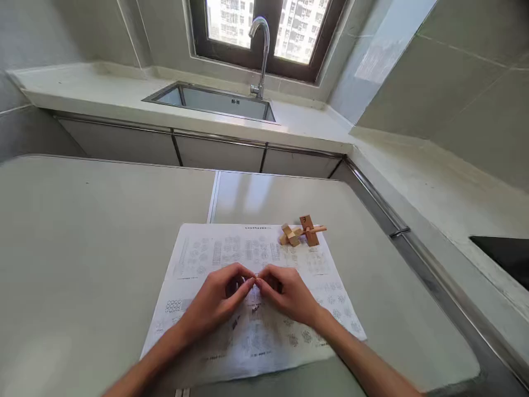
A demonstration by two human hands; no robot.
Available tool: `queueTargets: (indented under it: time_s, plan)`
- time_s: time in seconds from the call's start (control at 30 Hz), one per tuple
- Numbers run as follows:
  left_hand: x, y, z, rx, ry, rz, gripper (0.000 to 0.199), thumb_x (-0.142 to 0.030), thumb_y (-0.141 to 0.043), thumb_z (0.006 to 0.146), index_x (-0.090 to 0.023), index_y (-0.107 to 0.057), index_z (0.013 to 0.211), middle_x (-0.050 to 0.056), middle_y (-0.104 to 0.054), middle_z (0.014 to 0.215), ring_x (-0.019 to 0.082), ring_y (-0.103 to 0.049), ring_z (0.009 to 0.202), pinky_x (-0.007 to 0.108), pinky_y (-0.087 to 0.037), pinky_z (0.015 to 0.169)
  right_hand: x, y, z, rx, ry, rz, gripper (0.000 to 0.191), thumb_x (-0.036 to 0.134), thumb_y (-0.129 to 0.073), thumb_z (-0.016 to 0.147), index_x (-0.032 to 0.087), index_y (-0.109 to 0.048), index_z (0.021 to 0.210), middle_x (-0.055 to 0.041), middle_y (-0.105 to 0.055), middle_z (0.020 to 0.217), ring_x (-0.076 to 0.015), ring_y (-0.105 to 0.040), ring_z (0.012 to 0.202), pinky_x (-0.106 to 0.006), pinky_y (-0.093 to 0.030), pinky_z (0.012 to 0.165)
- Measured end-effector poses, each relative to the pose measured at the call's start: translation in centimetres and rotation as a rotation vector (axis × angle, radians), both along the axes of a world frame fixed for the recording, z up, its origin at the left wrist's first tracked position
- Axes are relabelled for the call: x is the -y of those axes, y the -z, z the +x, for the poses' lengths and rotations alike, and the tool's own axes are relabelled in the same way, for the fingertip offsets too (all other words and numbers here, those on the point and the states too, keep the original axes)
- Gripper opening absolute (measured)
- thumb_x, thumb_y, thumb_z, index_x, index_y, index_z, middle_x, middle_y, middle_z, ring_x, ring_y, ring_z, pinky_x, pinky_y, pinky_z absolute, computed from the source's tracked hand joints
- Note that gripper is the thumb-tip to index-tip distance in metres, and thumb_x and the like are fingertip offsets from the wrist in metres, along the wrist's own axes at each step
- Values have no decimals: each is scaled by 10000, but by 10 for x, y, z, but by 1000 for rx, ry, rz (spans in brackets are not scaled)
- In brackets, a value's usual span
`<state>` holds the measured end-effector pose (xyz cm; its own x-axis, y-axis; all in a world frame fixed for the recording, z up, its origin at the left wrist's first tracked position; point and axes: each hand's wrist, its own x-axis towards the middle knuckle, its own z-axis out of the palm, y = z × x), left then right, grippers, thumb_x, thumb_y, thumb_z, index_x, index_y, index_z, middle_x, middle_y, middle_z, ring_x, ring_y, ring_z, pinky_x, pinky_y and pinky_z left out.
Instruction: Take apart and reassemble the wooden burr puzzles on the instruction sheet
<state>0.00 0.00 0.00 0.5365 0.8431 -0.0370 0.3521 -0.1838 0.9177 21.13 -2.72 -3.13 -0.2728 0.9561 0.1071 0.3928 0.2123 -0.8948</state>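
Note:
Above the middle of a large printed sheet (239, 248), my left hand (223, 289) and my right hand (289, 289) meet at the fingertips. Thumb and forefinger of each are pinched together. Whatever lies between them is too small and too covered to name. Small line drawings and rows of text cover the sheet, and a few dark smudges or bits show below my fingers. Past my right hand, on the sheet's far right corner, sit a light wooden interlocking block piece (290, 235) and a darker flat wooden piece with a stick through it (309, 230). Neither hand touches them.
The sheet lies on a pale table (103, 248) with a seam down its far half. Beyond it runs a white counter (103, 91) with a sink (219, 105) and a chrome faucet (264, 55) under a window. A metal rail (438, 281) borders the right side.

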Motion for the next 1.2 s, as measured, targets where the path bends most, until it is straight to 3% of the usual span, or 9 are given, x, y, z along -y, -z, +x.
queueTargets:
  time_s: [1.2]
  plan:
    - [6, 0, -3, 22, -31, 9, 227, -365, -601, 1022, -189, -744, 1009, 14, -683, 806, 151, -557, 711, 265, -433, 666, 5, 1, -4, -2, -18, -52, 318, 426, -566, 1053, 196, -665, 856, 37, -557, 627, -126, -454, 566, -260, -335, 548]
